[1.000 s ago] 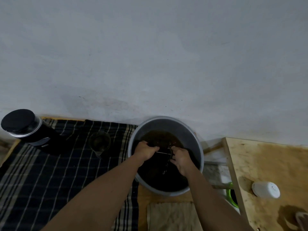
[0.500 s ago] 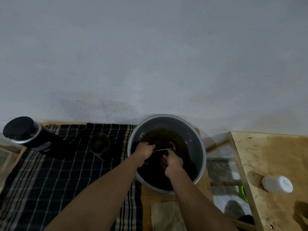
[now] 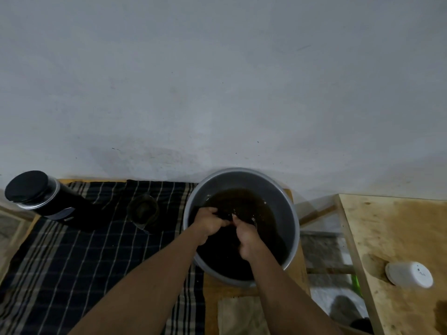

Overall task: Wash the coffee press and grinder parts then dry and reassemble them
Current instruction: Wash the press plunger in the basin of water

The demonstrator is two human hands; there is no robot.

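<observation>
Press part (image 3: 253, 219) is half sunk in murky brown water in basin (image 3: 242, 181), lower centre of frame, w/ left hand (image 3: 210, 222) & right hand (image 3: 246, 235) both curled round it, so I reckon wet grip could let it slip & vanish under.

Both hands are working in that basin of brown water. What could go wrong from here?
The water is murky brown: the part that the left hand and right hand grip could slip and vanish. The glass beside the basin stands near the left forearm, so a nudge might topple it.
</observation>
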